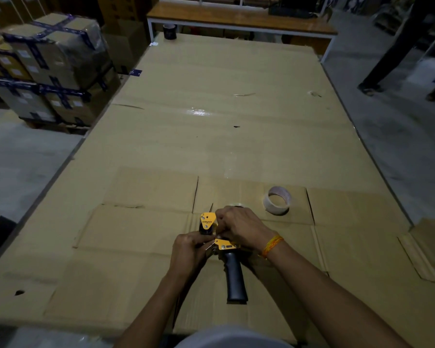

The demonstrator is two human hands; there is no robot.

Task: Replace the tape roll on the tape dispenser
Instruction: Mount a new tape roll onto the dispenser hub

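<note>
At lower centre the tape dispenser point(220, 237) is gripped by both hands point(211, 237), seemingly mid-threading, a spent-looking roll point(277, 200) discarded right.

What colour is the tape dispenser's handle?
Black, on the yellow-and-black handheld tape dispenser; handle shows best in the head view.

One brand mark can be read: "XMUNIX", or something close to it, is printed in dark letters on the yellow side plate point(208, 220) of the tape dispenser point(224, 247); the exact spelling cannot be made out with certainty. A smaller line beneath that word is too small to be read. White labels are seen on the stacked boxes point(48, 69) far to the left of the tape dispenser, but nothing on them can be read.
</note>
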